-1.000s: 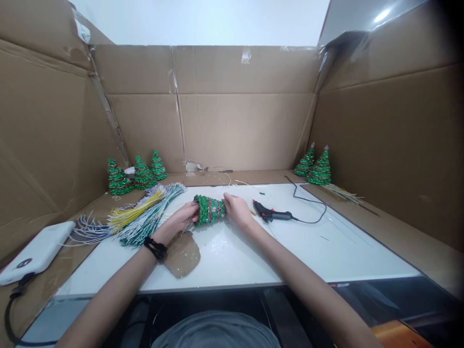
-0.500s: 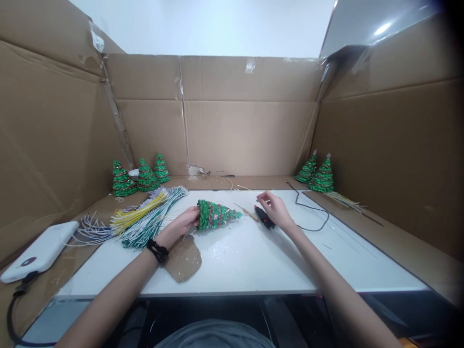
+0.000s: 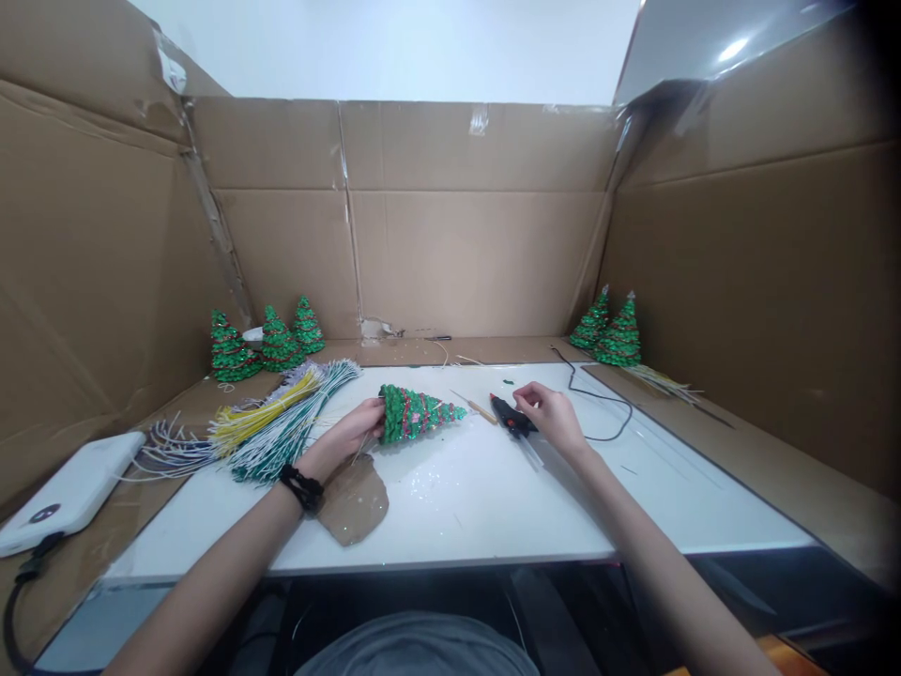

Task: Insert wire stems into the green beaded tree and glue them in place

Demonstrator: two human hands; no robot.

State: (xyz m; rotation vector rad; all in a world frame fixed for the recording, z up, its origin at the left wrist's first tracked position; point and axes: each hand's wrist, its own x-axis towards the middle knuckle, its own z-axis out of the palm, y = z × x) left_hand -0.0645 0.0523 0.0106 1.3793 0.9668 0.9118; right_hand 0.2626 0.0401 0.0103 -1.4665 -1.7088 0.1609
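the left hand (image 3: 362, 424) has its grip clamped on the base end of a beaded christmas tree (image 3: 419, 415), which is tipped on its side over the white counter (image 3: 493, 512), its pointed top toward the right. whether the tree touches the surface i cannot tell. a black bracelet (image 3: 302, 488) circles the left wrist, and a rough scrap of cardboard (image 3: 356, 502) lies just beside that hand, on the near side.

the right hand (image 3: 556, 418) is at the handle end of a black glue gun (image 3: 508, 413), hiding part of it. its grip has thumb and fingertips drawn together; i cannot tell whether something thin is between them. between the tree's top and the gun lies a thin-shafted tool with a wooden handle (image 3: 483, 411).

left of the tree, a green-and-white bundle of wires (image 3: 296, 432) lies next to a yellow bundle (image 3: 264, 413). a white power bank (image 3: 74, 488) is at the far left. three more trees (image 3: 280, 343) stand at the back left, and two finished-looking ones (image 3: 619, 336) at the back right, before cardboard walls (image 3: 479, 253).
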